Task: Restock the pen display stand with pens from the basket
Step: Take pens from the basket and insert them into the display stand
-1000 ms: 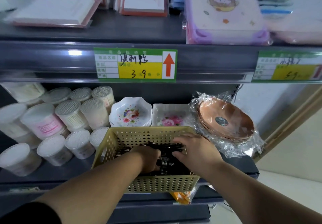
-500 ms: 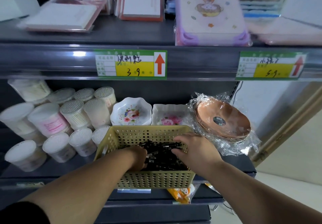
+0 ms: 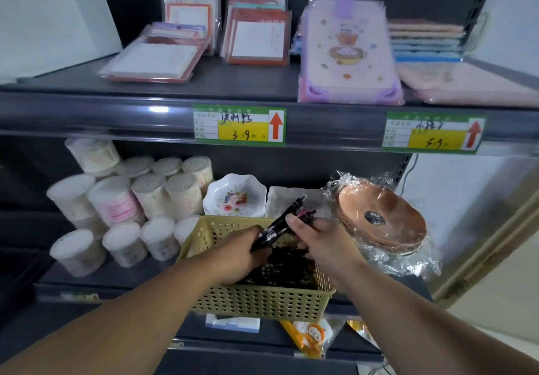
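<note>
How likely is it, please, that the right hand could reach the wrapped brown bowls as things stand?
Probably yes: the wrapped brown bowls lie right beside the right hand, nothing between, but it holds the pens and must release first.

1. One view only, worn on the head, wide-angle.
2. Facing forward and somewhat down, almost square-on to a dark shelf unit [image 3: 248, 83].
3. Set higher than the upper shelf edge [image 3: 87, 118], which crosses the frame just above mid-height with a green price tag [image 3: 239, 126] near centre. Looking down onto that shelf's top and more steeply onto the lower shelf [image 3: 122, 275].
4. Near the shelves: forearms in from the bottom corners, with left hand [image 3: 239, 255] and right hand [image 3: 326, 243] meeting at lower centre over a yellow basket [image 3: 262, 299].
5. Bowed lines and blur toward the margins, with a pale wall [image 3: 43, 18] at upper left and a pale floor [image 3: 501, 316] at lower right.
</note>
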